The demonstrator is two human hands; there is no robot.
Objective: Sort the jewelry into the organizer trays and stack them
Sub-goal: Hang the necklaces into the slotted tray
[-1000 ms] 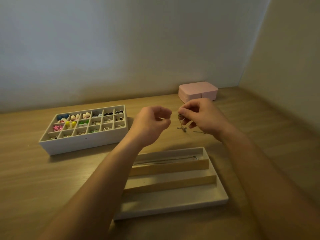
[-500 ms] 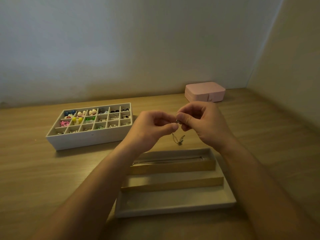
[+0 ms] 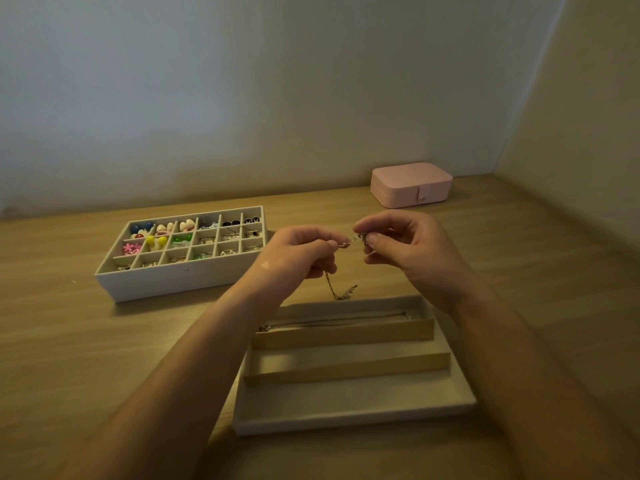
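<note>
Pinching a thin silver chain (image 3: pixel 341 289) taut, our left hand (image 3: pixel 301 252) and right hand (image 3: pixel 405 244) each grip one end. Its slack dangles above the long three-channel beige tray (image 3: pixel 353 414) near the wooden tabletop's (image 3: pixel 69 341) front edge.

Left hand (image 3: pixel 298 252), right hand (image 3: pixel 398 244) pinch chain (image 3: pixel 348 241) above slotted tray (image 3: pixel 353 415).

Thin chain (image 3: pixel 331 287) (dangling) above long-slot tray (image 3: pixel 346 422), grid tray (image 3: pixel 173 282) left

The chain (image 3: pixel 341 297) looked like thin metal, glinting faintly. The table (image 3: pixel 69 358) showed matt wood grain. At 6 o'clock, the long-slot tray (image 3: pixel 353 422) had a pale, matt, cloth-like lining. At 1 o'clock, the pink case (image 3: pixel 410 185) looked smooth and leather-like, slightly sheened.
</note>
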